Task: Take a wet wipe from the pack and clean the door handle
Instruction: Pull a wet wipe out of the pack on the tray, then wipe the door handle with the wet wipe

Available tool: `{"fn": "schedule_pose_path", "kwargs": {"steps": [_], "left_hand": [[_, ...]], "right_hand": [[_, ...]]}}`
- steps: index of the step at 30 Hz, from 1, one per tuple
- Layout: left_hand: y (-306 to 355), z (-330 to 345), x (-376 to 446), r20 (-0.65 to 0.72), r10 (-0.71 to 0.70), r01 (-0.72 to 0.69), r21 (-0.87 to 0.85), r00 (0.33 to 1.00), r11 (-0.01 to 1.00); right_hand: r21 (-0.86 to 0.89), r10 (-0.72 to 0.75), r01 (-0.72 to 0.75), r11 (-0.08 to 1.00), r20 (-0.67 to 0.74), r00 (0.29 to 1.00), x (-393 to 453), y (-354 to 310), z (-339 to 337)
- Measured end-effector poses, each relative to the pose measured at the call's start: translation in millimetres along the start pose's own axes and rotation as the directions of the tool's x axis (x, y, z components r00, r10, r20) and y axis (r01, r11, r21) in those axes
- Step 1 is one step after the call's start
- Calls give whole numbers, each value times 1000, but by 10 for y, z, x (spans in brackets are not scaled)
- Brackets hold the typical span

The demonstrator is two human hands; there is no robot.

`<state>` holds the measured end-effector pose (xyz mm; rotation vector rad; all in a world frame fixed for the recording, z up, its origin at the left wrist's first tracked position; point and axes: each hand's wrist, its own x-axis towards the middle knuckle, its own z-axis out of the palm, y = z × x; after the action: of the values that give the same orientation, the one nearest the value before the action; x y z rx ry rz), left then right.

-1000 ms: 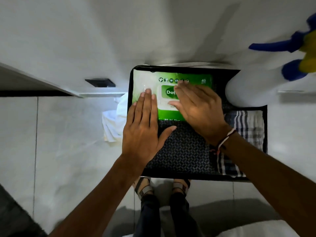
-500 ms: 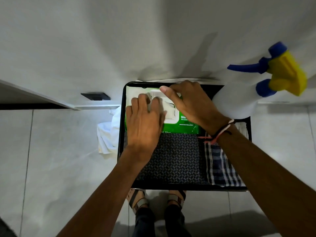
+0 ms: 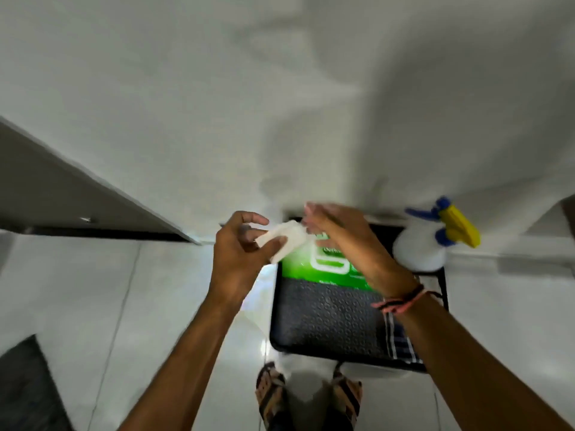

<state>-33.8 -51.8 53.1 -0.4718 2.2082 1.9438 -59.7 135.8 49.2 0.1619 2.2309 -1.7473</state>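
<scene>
White and folded, the wet wipe (image 3: 287,241) sat above the left end of the green wipe pack (image 3: 323,267), pinched by the left hand (image 3: 239,259) between thumb and fingers. The right hand (image 3: 342,241) hovered just beside it over the pack, blurred, its fingertips at the wipe's right edge; whether it gripped the wipe could not be told. The pack lay at the far end of a black tray (image 3: 326,325) with a dotted dark liner. A striped cloth (image 3: 401,340) lay along the tray's right side. A white spray bottle (image 3: 420,250) with a blue and yellow trigger stood at the tray's far right corner. 2 sandalled feet (image 3: 270,396) showed below on pale floor tiles (image 3: 93,290).
</scene>
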Motion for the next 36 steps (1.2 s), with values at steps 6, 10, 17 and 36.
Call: {"fn": "schedule_pose_path", "kwargs": {"steps": [6, 10, 17, 36], "left_hand": [[1868, -1143, -228, 25, 212, -209, -76, 977, 975], [2927, -2286, -409, -47, 350, -353, -133, 936, 926], [3612, -4173, -416, -52, 470, -472, -70, 881, 879], [4621, -6099, 1897, 285, 957, -160, 943, -58, -291]], "right_hand": [[284, -240, 205, 937, 96, 966, -147, -2017, 523], [307, -420, 372, 876, 107, 901, -176, -3398, 1097], [410, -458, 350, 842, 202, 866, -261, -4641, 2582], [-898, -967, 437, 50, 66, 245, 983, -4524, 4055]]}}
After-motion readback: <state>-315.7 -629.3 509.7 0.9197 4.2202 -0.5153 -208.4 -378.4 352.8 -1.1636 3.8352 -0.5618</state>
